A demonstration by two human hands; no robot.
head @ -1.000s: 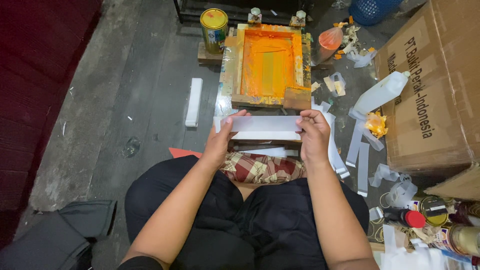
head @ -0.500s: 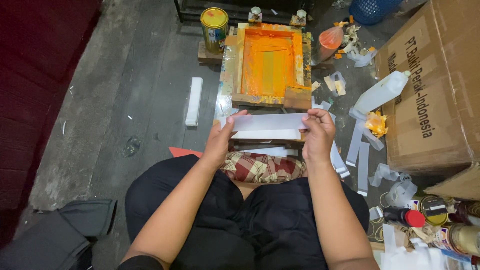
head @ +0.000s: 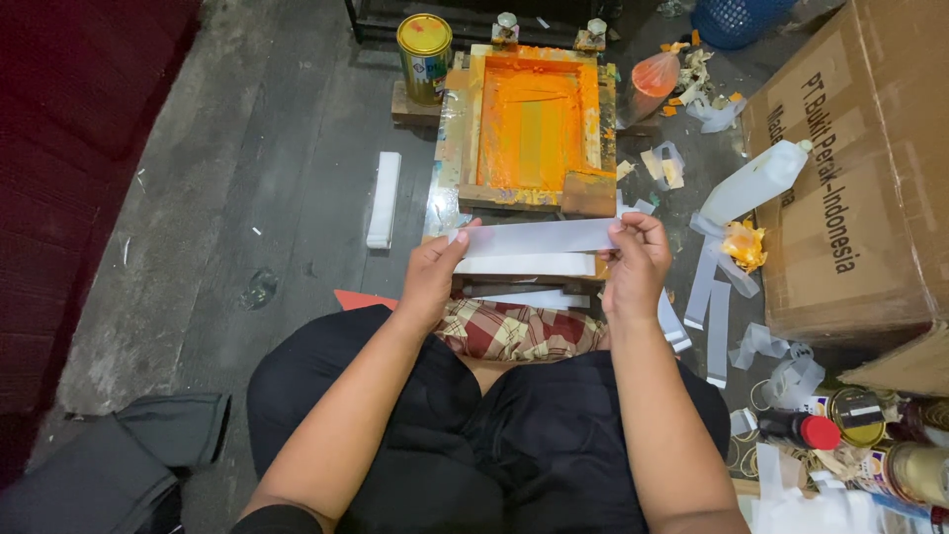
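My left hand [head: 431, 279] pinches the left end of a long white plastic strip [head: 539, 236], and my right hand [head: 636, 265] pinches its right end. The strip is held level just above a stack of white strips [head: 526, 265] in front of my lap. Beyond it lies a wooden printing screen frame [head: 534, 127] smeared with orange ink, with a wooden squeegee block [head: 588, 193] at its near right corner. A checked cloth [head: 516, 330] lies on my lap below my hands.
A yellow-lidded tin [head: 424, 55] stands left of the frame. A bundle of white strips [head: 384, 199] lies on the dark floor at left. A large cardboard box [head: 860, 178], a white bottle [head: 756, 182], loose strips [head: 714, 307] and small tins [head: 856, 415] crowd the right.
Both hands have lifted the top strip slightly off the stack and shifted it a little away from me; the right hand has slid to the strip's right end.
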